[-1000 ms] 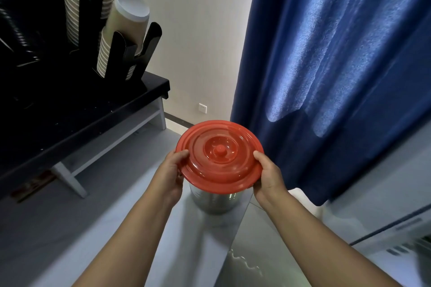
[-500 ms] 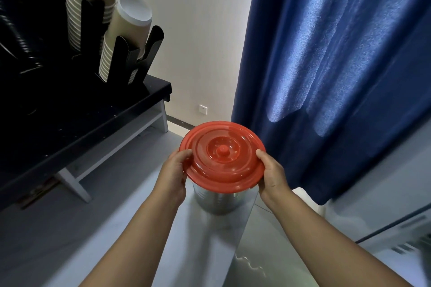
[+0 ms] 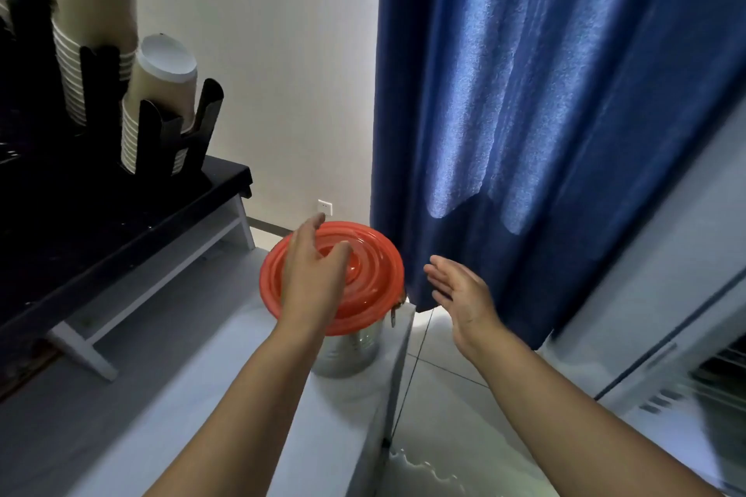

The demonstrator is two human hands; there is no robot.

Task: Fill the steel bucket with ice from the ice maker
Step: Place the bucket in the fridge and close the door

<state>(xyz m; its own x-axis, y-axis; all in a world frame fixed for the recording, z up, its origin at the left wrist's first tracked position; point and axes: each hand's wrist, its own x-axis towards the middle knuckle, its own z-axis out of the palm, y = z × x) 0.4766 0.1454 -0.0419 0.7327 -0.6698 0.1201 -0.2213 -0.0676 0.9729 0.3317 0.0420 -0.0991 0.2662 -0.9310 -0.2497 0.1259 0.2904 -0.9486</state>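
Note:
The steel bucket stands at the right edge of a grey counter, closed by a round red lid. My left hand hovers over the lid's left half, fingers relaxed and slightly curved, holding nothing; contact with the lid cannot be told. My right hand is off to the right of the lid, apart from it, fingers straight and spread. The bucket's inside is hidden by the lid.
A black shelf with stacks of paper cups stands at the left on the counter. A blue curtain hangs right behind the bucket. A white appliance is at the right; tiled floor below.
Both hands have let go of the red lid's rim. The left hand moved over the lid's top; the right hand drew away to the right.

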